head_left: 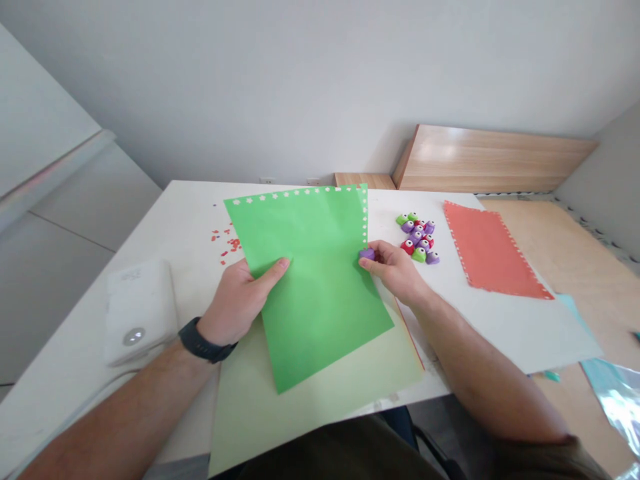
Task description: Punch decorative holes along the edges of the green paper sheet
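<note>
- Dark shirt front (pixel 340 457) fills the bottom edge; the left forearm (pixel 125 417) and right forearm (pixel 483 363) reach forward from it, with a black watch (pixel 205 340) on the left wrist.
- Left hand (pixel 237 300) appears closed on the left edge of a green paper sheet (pixel 325 313), thumb on top and the rest tucked out of sight beneath.
- Right hand (pixel 395 270) pinches a purple craft punch (pixel 367 254) against the sheet's right edge.
- Sheet lies on a paler green sheet (pixel 315 417) on the white surface (pixel 193 220). Its long axis runs away from the person, leaning slightly left, with small star-shaped holes along its far and right edges.
- Likely light and floppy, and weakest along those holes; the unpunched edges look safest to hold. The punch looks small and stiff, suited to a firm pinch.
- Nearby lie a cluster of craft punches (pixel 415 237), a coral paper sheet (pixel 493 250), red paper scraps (pixel 227 243) and a white box (pixel 137 310).
</note>
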A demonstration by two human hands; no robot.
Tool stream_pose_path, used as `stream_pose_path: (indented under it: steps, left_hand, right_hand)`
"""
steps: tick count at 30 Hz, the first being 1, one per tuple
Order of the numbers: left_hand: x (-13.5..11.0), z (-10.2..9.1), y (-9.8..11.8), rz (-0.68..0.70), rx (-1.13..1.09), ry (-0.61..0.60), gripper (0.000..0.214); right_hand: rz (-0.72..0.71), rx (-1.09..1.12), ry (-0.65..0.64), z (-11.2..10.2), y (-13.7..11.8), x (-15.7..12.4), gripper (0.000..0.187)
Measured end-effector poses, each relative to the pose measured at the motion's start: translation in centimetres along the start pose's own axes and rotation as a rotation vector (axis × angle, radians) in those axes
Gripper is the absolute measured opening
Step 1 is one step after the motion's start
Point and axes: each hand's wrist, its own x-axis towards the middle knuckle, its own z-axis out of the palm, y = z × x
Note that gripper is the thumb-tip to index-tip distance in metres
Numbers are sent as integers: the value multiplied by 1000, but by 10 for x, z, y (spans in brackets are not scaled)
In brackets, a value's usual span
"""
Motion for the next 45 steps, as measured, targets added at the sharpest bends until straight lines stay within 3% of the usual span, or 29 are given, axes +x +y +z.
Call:
stream_pose_path:
  steps: [32,45]
  left_hand:
    - [-1,1,-1,-23,-10,-12,56]
    - [1,1,-4,27,-12,-29,53]
  right_hand:
    - [-3,-79,49,4,7,4,29]
    - [-3,-65,73,4,7,5,32]
